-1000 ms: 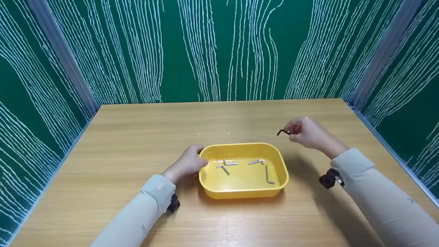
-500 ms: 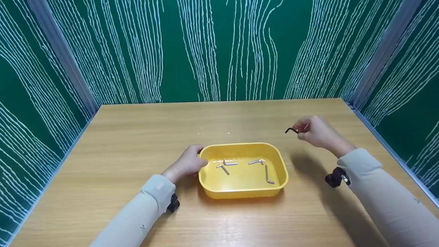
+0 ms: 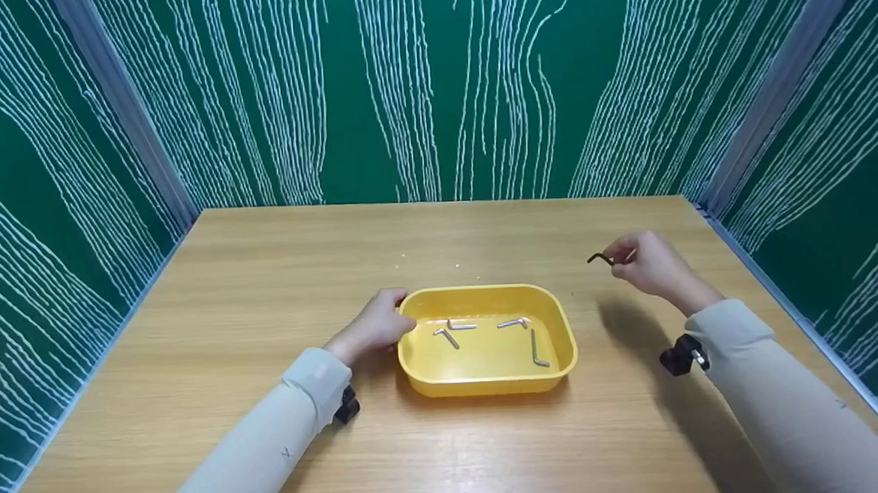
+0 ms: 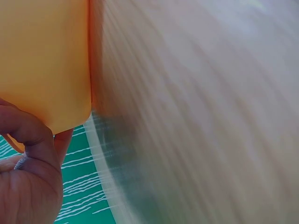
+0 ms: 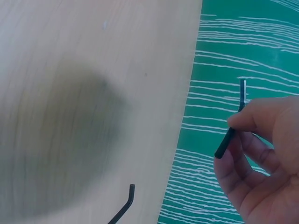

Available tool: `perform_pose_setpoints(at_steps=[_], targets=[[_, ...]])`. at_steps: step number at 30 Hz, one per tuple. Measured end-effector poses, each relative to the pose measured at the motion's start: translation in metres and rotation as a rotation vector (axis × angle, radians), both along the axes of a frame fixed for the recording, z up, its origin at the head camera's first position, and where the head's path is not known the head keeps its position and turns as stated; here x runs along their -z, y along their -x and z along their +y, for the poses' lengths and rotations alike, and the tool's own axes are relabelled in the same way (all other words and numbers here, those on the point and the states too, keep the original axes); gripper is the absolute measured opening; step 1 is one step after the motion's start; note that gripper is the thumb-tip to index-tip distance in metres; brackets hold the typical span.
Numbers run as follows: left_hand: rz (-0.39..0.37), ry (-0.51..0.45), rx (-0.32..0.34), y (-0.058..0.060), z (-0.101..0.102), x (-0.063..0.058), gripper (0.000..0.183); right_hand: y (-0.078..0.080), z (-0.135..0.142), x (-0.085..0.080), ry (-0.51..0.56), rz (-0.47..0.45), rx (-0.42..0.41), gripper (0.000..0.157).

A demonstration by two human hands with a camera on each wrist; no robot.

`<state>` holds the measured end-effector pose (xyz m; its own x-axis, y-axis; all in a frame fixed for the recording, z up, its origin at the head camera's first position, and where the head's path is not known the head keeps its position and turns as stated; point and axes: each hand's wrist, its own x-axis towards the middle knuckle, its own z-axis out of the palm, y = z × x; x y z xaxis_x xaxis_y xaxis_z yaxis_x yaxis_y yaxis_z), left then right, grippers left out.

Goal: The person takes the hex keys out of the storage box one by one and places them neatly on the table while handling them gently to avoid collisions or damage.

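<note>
A yellow plastic bin (image 3: 488,387) stands on the wooden table. Several silver hex keys (image 3: 534,347) lie apart on its floor. My left hand (image 3: 372,325) grips the bin's left end, thumb at the rim; in the left wrist view its fingers are partly hidden. To the right of the bin, my right hand (image 3: 654,265) is raised above the table. It pinches a black hex key (image 3: 599,258) between thumb and fingers, the short bent end pointing left. The right wrist view shows that key (image 5: 226,142) with both ends sticking out of the grip.
In the right wrist view, another black hex key (image 5: 127,203) shows at the bottom edge against the tabletop. Small pale specks (image 3: 456,266) dot the table (image 3: 296,246) behind the bin. Green walls (image 3: 595,65) with white lines enclose the back and sides.
My right hand has moved steadily to the right, away from the bin, with the black hex key in its pinch. My left hand, the bin and the silver keys have stayed put.
</note>
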<state>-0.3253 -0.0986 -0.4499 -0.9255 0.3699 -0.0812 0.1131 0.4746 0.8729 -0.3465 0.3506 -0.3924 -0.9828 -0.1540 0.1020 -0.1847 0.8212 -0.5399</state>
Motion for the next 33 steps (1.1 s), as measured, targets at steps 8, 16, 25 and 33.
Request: perform_pose_setpoints(at_steps=[8, 16, 25, 33], targets=[[0.003, 0.005, -0.009, 0.000, 0.001, 0.000, 0.033, 0.000, 0.011, 0.006, 0.017, 0.002, 0.039, 0.023], [0.006, 0.011, -0.019, 0.000, 0.001, -0.001, 0.037, -0.001, 0.024, 0.010, 0.010, -0.029, 0.068, 0.026], [0.002, -0.008, -0.006, -0.001, 0.001, -0.001, 0.030, -0.001, 0.035, 0.020, -0.013, 0.039, 0.069, 0.025], [0.008, 0.000, -0.019, 0.000, 0.002, 0.000, 0.032, -0.002, 0.043, 0.025, -0.003, -0.021, 0.101, 0.030]])
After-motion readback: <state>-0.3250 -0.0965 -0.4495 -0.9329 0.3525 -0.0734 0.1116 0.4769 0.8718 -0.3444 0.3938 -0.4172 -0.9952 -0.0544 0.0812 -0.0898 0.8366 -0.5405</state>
